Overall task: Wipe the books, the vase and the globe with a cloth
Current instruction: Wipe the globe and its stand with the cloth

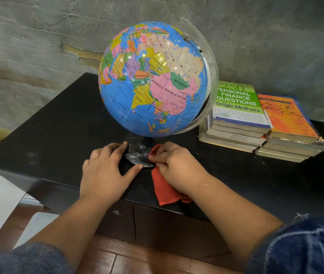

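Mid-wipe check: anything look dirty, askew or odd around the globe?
Yes: the globe's black base carries a whitish speckled film, between the left hand resting on it and the right hand holding the red cloth. It looks like dust or residue.

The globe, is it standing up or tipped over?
Standing up: the globe sits on its base, flat on the cabinet, left hand touching the base.

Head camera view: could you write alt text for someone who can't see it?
A person's right hand presses a red cloth against the dusty black base of a globe, while the left hand rests on the base's other side. The globe stands on a black cabinet, with two stacks of books to its right.
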Demonstrator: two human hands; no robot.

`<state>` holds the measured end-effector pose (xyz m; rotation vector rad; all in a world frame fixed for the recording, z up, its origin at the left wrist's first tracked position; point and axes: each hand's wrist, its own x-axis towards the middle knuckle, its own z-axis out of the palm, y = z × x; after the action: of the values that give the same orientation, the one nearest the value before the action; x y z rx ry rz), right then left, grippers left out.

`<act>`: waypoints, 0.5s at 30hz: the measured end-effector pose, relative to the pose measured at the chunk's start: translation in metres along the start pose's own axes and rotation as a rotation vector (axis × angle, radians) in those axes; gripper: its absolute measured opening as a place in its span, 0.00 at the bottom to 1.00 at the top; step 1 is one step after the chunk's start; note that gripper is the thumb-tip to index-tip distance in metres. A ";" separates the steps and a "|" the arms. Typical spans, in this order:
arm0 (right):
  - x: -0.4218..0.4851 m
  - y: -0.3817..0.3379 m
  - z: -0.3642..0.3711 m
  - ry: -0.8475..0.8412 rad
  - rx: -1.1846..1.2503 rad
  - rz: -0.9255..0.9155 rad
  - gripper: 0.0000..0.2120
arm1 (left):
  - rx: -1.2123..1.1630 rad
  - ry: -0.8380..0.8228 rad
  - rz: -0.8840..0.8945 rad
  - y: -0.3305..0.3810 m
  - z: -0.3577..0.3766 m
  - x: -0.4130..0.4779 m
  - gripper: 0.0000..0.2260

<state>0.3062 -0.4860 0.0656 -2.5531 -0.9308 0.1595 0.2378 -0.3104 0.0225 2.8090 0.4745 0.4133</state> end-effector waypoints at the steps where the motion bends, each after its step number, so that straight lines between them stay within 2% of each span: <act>1: 0.003 0.001 -0.001 0.024 0.010 0.023 0.15 | 0.008 0.000 -0.001 0.000 0.000 0.000 0.33; 8: 0.005 -0.002 0.003 0.039 0.015 0.081 0.15 | 0.027 0.017 0.003 -0.003 0.002 0.000 0.34; 12: 0.014 -0.004 -0.005 0.140 0.114 0.147 0.14 | -0.008 0.011 0.022 -0.003 0.001 0.001 0.35; 15: 0.017 -0.010 0.005 0.013 0.035 0.092 0.16 | -0.012 0.004 0.022 -0.004 0.001 0.002 0.36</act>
<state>0.3117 -0.4667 0.0662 -2.5626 -0.7998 0.1837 0.2388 -0.3068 0.0208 2.8049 0.4402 0.4247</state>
